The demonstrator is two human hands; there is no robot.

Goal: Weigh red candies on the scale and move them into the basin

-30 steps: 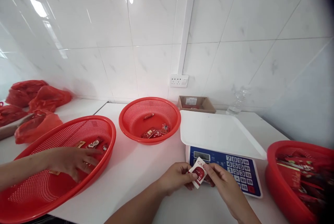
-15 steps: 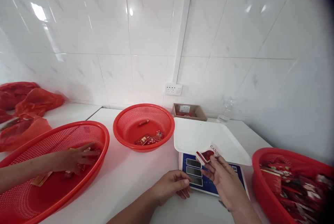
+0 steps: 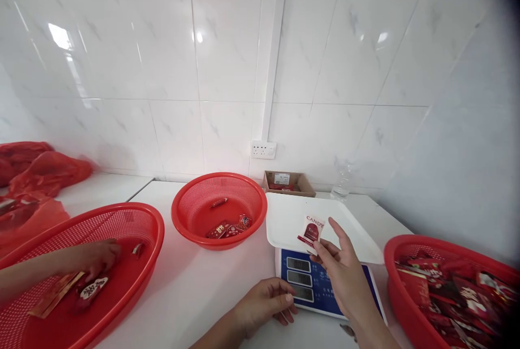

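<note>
My right hand pinches a small white and dark-red candy packet between thumb and fingers, its CANDY lettering turned toward me. It is held up over the near edge of the white pan of a weighing scale. My left hand rests in front of the blue scale panel, thumb over curled fingers; whatever is inside them, if anything, is hidden. To the right, a red basket holds many red wrapped packets. Beyond my left hand, another red basket contains several packets.
At the left, a co-worker's hand reaches into a large red basket holding a few packets. Red plastic bags lie behind it. A cardboard box and a clear bottle stand near the tiled wall.
My right hand has turned the candy packet upright and raised it slightly, its front now showing. The co-worker's hand has shifted left in the basket. My view has tilted up a little.
</note>
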